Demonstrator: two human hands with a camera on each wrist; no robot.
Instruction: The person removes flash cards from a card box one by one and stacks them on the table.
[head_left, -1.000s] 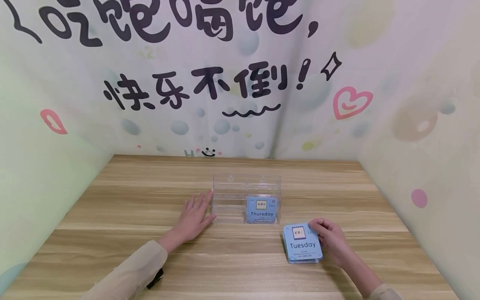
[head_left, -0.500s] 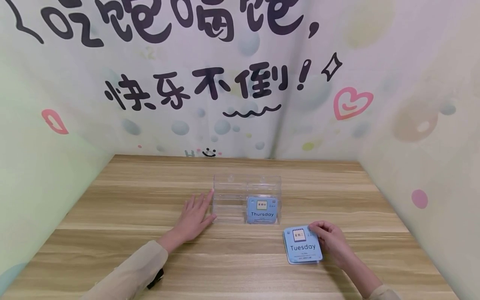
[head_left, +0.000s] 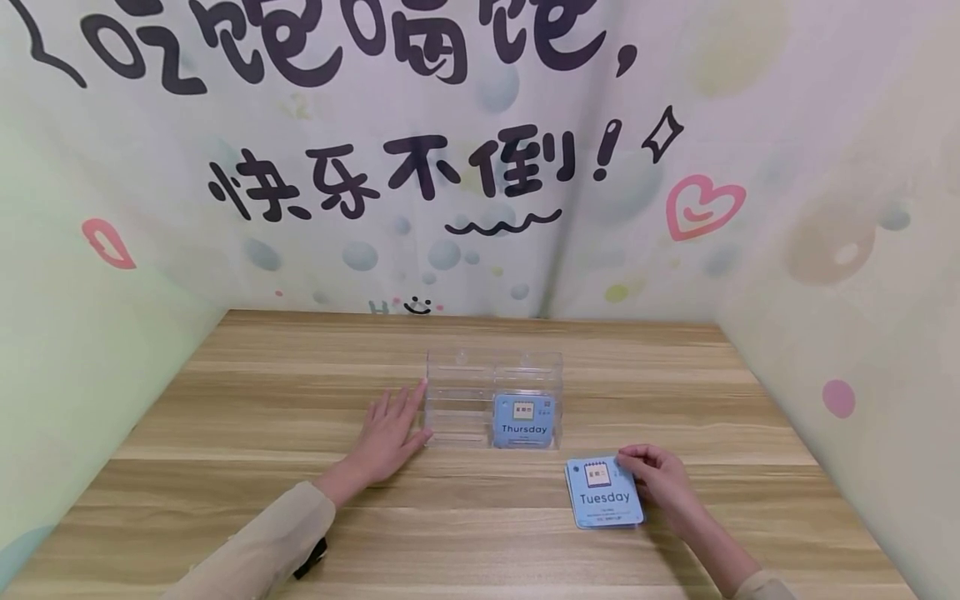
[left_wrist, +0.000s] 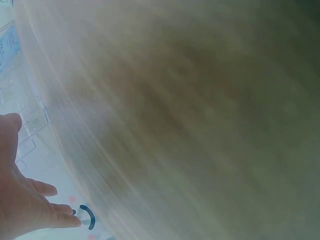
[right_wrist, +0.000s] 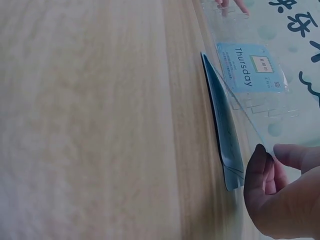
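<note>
Blue Tuesday card (head_left: 604, 497): top of a small pile of cards (right_wrist: 221, 120) on the worktop (head_left: 450, 533), to the person's right of the rack, one edge raised
Right hand (head_left: 663, 483): thumb and fingers pinching the card's raised corner
Left hand (head_left: 386, 442): fingers spread, index fingertip and thumb at the rack's left edge, nothing held
Clear rack (head_left: 459, 382): two columns
Thursday card (head_left: 523, 422): lower right compartment

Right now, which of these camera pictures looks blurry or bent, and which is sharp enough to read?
Head view: fairly sharp and evenly lit, the Tuesday card readable; left wrist view: the table badly blurred, its edge visibly bowed; right wrist view: the table's grain soft, but the Thursday card legible, turned sideways.
</note>
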